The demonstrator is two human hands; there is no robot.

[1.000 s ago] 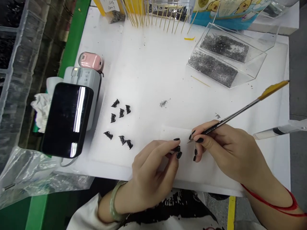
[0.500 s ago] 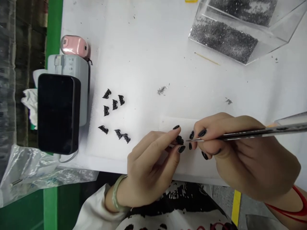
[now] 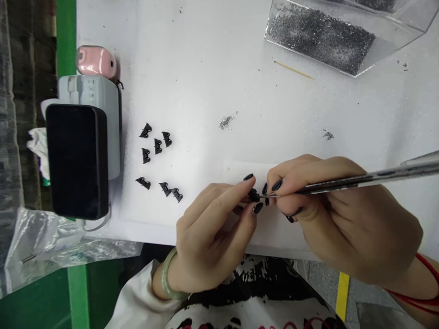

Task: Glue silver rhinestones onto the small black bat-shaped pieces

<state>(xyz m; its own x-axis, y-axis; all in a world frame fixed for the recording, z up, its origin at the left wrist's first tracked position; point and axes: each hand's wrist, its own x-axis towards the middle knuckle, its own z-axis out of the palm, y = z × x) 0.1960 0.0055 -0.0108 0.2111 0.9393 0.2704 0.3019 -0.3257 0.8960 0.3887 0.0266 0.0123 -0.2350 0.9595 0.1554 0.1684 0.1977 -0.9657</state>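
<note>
The left hand (image 3: pixel 209 233) pinches a small black piece (image 3: pixel 254 195) near the desk's (image 3: pixel 206 68) front edge. The right hand (image 3: pixel 343 219) holds a thin metal tool (image 3: pixel 360 181), its tip touching that piece.

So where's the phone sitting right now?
In the head view the black phone lies at the left edge of the white table, on a grey device, just left of the small black pieces.

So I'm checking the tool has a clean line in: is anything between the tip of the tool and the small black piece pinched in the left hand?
Nothing visible. The tool in the right hand meets the small black piece, which the left hand pinches between thumb and forefinger; only bare white table lies around them.
</note>
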